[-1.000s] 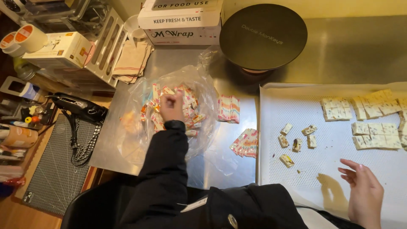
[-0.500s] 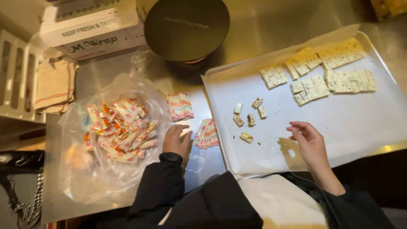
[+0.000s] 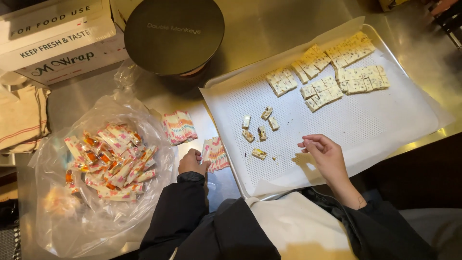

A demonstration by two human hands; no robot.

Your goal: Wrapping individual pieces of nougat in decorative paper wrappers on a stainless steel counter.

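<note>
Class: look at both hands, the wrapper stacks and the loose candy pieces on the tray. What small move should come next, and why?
Probably the left hand lifts one wrapper from the stack it touches, while the right hand, hovering empty over the tray, picks up the nearest loose piece. Filled wrappers already sit in the bag.

Steel table (image 3: pixel 269 29) brushed w/ dull sheen, plastic bag (image 3: pixel 62 216) clear & crinkly, perforated tray liner (image 3: pixel 385 120) matt white, lid (image 3: pixel 174 36) matt black.

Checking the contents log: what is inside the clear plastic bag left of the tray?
The clear plastic bag holds a heap of small wrapped candies in white, pink and orange wrappers. Whatever lies beneath the top layer is covered.
</note>
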